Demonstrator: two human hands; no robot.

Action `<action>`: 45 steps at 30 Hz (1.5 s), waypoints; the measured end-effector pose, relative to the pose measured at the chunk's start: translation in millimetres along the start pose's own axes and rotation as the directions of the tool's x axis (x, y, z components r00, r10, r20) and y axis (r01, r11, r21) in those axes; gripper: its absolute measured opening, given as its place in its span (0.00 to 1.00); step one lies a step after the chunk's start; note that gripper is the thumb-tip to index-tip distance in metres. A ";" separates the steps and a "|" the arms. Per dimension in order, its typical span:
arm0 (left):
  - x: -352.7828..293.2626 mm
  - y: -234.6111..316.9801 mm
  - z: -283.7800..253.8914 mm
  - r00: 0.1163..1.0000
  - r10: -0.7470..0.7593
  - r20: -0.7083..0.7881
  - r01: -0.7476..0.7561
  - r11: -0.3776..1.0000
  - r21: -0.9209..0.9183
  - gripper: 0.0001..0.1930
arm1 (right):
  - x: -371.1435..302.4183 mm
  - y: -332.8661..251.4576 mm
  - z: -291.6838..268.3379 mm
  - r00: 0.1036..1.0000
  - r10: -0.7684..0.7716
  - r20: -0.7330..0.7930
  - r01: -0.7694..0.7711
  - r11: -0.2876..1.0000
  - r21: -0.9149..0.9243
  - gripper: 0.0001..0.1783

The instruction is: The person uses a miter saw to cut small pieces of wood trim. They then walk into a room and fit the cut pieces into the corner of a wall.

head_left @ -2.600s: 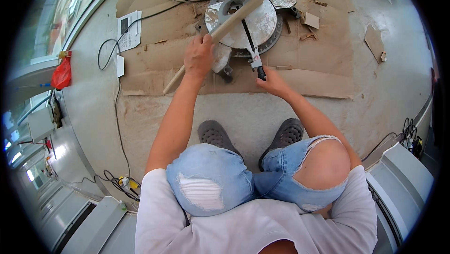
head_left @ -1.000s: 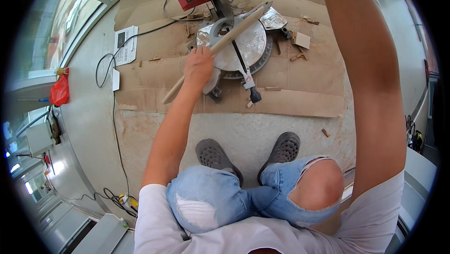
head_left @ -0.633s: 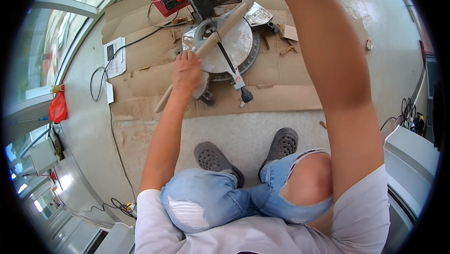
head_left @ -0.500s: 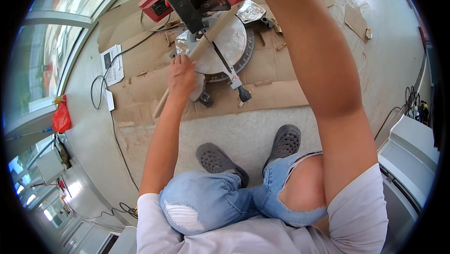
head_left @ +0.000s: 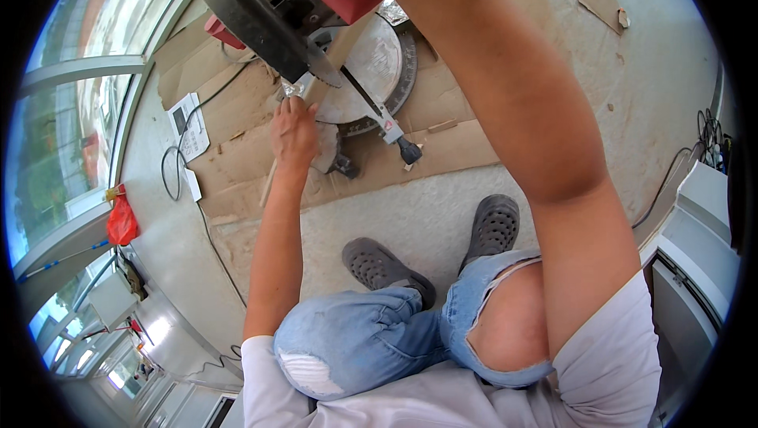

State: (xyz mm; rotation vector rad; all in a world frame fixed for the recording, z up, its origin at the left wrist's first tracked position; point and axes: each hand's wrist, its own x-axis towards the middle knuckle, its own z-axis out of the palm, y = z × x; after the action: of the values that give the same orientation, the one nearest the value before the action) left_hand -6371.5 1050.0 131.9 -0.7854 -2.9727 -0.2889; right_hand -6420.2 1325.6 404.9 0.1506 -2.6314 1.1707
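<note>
Wood strip (head_left: 348, 41) is being pinched by the left hand (head_left: 294, 132) around 11 o'clock, lying across the round saw table (head_left: 373, 73). Looks like a cut is being made or lined up: the blade (head_left: 324, 67) is being held at the strip, can't tell if touching. Right hand's being cropped out past 12 o'clock, so grip can't be told. Probably steady pressure's being called for next, left hand kept clear.

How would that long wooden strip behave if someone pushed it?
Likely stiff: the wooden strip runs straight across the round metal table. Probably light, being slender. The left-hand grip on it should resist sliding.
</note>
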 end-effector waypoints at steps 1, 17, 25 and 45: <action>0.1 1.1 -1.2 1.000 -0.009 0.013 0.009 1.000 0.004 0.13 | 1.9 0.6 -1.5 0.999 0.014 0.042 -0.014 1.000 0.007 0.23; -5.8 -5.1 3.3 1.000 0.012 -0.020 -0.012 1.000 0.022 0.12 | 6.1 -3.7 1.5 0.961 -0.115 0.253 0.223 0.863 -0.453 0.15; -4.2 -4.5 3.6 0.997 0.030 -0.070 -0.031 1.000 -0.006 0.12 | 16.8 -6.8 3.1 0.994 0.096 0.056 -0.096 0.995 0.005 0.21; -2.2 5.4 0.2 1.000 -0.022 0.017 0.022 1.000 0.023 0.12 | 6.4 -9.4 5.4 0.982 0.187 0.003 -0.186 0.981 -0.058 0.16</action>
State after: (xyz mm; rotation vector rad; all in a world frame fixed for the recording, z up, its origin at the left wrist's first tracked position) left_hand -6366.9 1053.5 132.4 -0.7573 -2.9966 -0.2505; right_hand -6425.4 1315.3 409.9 -0.1050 -2.7316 1.1510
